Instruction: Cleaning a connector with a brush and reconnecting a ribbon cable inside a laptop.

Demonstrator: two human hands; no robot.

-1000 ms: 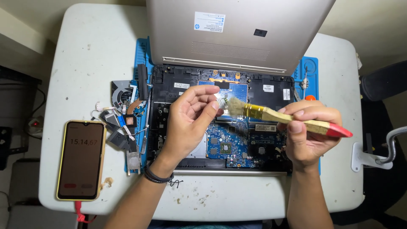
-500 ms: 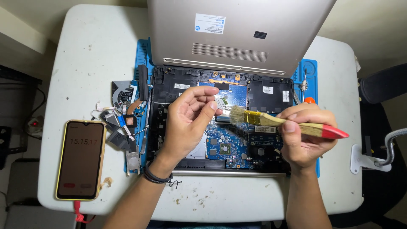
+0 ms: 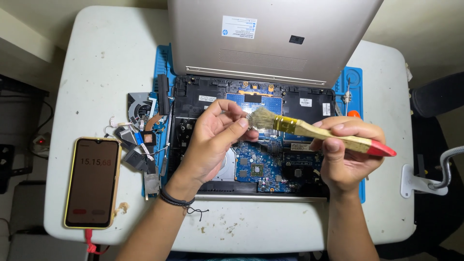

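Head view: we have the laptop [image 3: 270, 159] opened on the bench [image 3: 96, 67], its board bared and parts [image 3: 140, 140] pulled aside; reassembly is left. Our right hand [image 3: 345, 154] closes its grip on the wooden brush [image 3: 309, 129], bristles meeting our left hand [image 3: 215, 140], fingertips pinched at them.

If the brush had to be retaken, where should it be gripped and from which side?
Grip the brush on its bare wooden handle, between the metal ferrule and the red tip, coming from the right. It lies nearly level with bristles pointing left, where the left hand pinches them. The right hand already wraps that stretch.
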